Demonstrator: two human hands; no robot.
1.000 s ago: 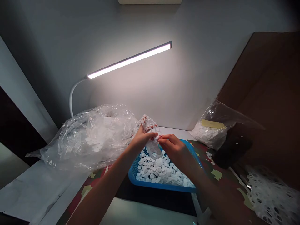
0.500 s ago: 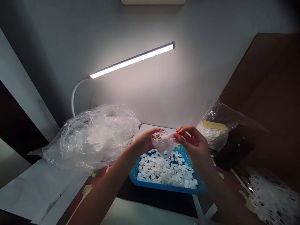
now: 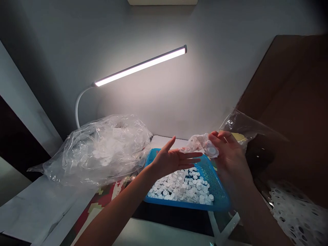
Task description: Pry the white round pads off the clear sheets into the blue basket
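Note:
Over a blue plastic basket (image 3: 179, 206), my right hand (image 3: 228, 150) pinches a thin white sheet with round holes (image 3: 198, 143) between thumb and fingers. Some round pieces seem to sit in the sheet still. My left hand (image 3: 174, 159) is open, palm up and fingers stretched out, close beneath the sheet's left end; whether they touch I cannot tell. Many small white discs (image 3: 181, 186) lie heaped in the basket, partly hidden by my left hand.
A large clear bag of white pieces (image 3: 102, 150) lies on the left, below a lit bar lamp (image 3: 143, 65). Another clear bag (image 3: 238, 124) is at the right, behind my right hand. White sheets with holes (image 3: 294, 212) pile up at lower right, beside a brown panel (image 3: 289, 102).
My right hand has moved right with the holed sheet. My left hand has let go of the sheet and spread its fingers below it.

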